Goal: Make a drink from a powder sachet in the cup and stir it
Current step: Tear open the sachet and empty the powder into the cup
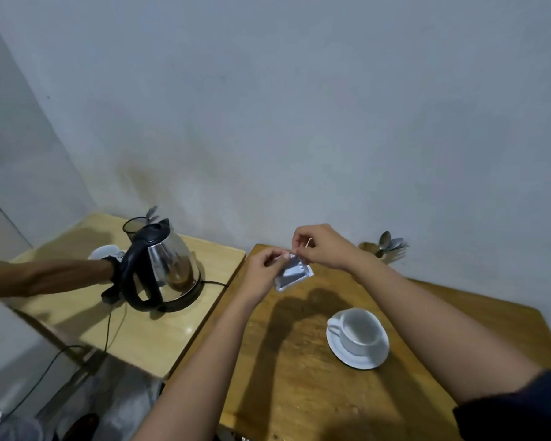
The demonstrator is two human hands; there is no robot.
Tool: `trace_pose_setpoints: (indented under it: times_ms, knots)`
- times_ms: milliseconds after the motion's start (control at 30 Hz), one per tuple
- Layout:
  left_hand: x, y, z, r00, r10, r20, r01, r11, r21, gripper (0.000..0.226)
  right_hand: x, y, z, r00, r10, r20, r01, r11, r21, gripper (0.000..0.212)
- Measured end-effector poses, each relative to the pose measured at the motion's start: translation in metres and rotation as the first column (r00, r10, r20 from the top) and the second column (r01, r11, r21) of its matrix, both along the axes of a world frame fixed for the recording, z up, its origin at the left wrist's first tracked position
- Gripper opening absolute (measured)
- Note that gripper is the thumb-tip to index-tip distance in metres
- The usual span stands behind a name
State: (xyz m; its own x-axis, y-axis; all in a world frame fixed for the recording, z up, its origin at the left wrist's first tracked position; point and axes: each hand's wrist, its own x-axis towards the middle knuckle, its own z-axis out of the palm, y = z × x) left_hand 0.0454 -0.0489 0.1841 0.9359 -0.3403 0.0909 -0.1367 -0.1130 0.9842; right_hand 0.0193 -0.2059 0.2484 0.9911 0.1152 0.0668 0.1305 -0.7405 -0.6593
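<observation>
Head view, near to far. Closest, at 5 o'clock: white cup upright on white saucer, handle toward 9 o'clock, resting on dark wooden table. Further out, near 12 o'clock of the cup and raised above the tabletop: silver sachet — top edge pinched between thumb and fingertips of left hand at its 10 o'clock corner and right hand at its 1 o'clock corner, body hanging below both sets of fingers. Hands close together, other fingers curled in. Off at 9 o'clock on a lighter table: steel kettle on its base, another person's forearm reaching to the black handle — grip hidden. Farthest, at 2 o'clock by the wall: holder of spoons.
</observation>
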Motion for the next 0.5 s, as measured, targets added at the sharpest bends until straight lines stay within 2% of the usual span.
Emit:
trace_pose_setpoints:
  times_ms: [167, 300, 500]
  knots:
    - [0.005, -0.023, 0.023, 0.999, -0.024, 0.041, 0.023, 0.999, 0.042, 0.010, -0.005, -0.019, 0.019, 0.995, -0.088, 0.038, 0.087, 0.995, 0.041, 0.007]
    - [0.004, -0.040, 0.040, 0.996, -0.042, 0.075, 0.042, 0.999, 0.007, 0.011, -0.006, -0.034, 0.033, 0.986, -0.153, 0.072, 0.149, 0.987, 0.056, 0.006]
    - [-0.001, -0.058, 0.051, 0.994, -0.075, 0.081, 0.074, 0.997, 0.008, 0.016, -0.007, -0.050, 0.044, 0.987, -0.139, 0.077, 0.134, 0.989, 0.063, 0.003]
